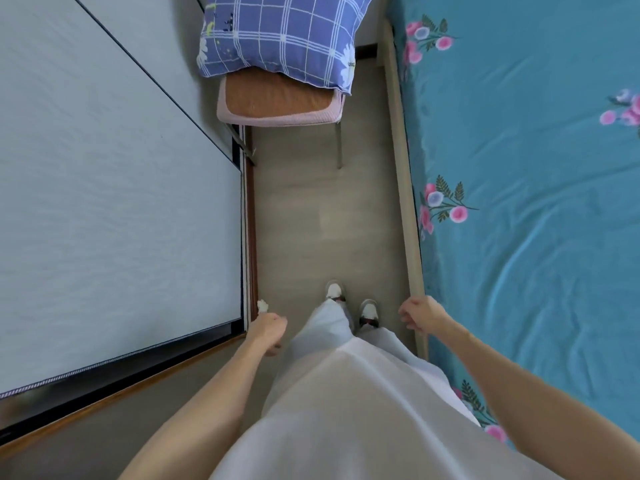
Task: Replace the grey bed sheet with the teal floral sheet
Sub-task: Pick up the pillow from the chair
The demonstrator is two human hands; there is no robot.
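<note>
teal floral sheet spread on bed; left hand, right hand hang loosely curled, holding nothing.

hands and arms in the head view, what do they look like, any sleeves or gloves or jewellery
Both arms are bare along all of their visible length, with no sleeve in view. The left hand and the right hand wear no gloves, and no watch, ring or bracelet shows. The garment between the arms is white.
</note>
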